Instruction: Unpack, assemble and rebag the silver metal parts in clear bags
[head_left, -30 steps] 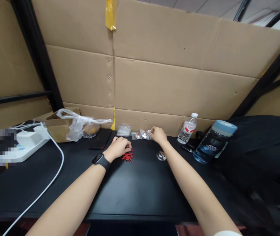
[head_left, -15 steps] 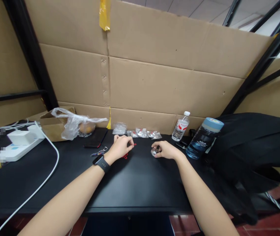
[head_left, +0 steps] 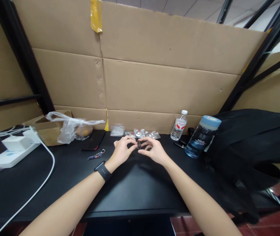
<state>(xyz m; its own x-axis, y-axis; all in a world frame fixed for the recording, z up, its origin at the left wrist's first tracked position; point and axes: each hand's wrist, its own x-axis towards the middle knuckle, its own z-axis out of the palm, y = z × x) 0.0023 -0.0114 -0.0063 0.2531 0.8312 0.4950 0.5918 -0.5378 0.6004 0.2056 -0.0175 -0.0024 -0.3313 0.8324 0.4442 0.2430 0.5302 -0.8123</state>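
Over the middle of the black desk (head_left: 140, 193), my right hand (head_left: 154, 151) pinches a small round clear disc (head_left: 139, 145) between thumb and fingers, turned nearly edge-on. My left hand (head_left: 123, 150), with a dark watch (head_left: 102, 171) on its wrist, is closed with its fingertips right at the disc's left side. A red cord showed in those left fingers half a second ago; it is hidden from view now. Behind my hands lie several small clear packets (head_left: 140, 133) with silvery and red bits inside, beside a stack of clear plastic pieces (head_left: 117, 129).
Left: a keychain (head_left: 95, 156), a dark flat case (head_left: 93, 141), a plastic bag (head_left: 73, 127) with something orange, a cardboard box (head_left: 48, 131) and a white power strip (head_left: 14, 155). Right: a small water bottle (head_left: 179, 126), a blue-lidded bottle (head_left: 201, 137) and a black bag (head_left: 248, 147).
My right hand has moved left with the disc and met my left hand. The disc has turned nearly edge-on. The red cord has gone out of sight. The view has shifted slightly.
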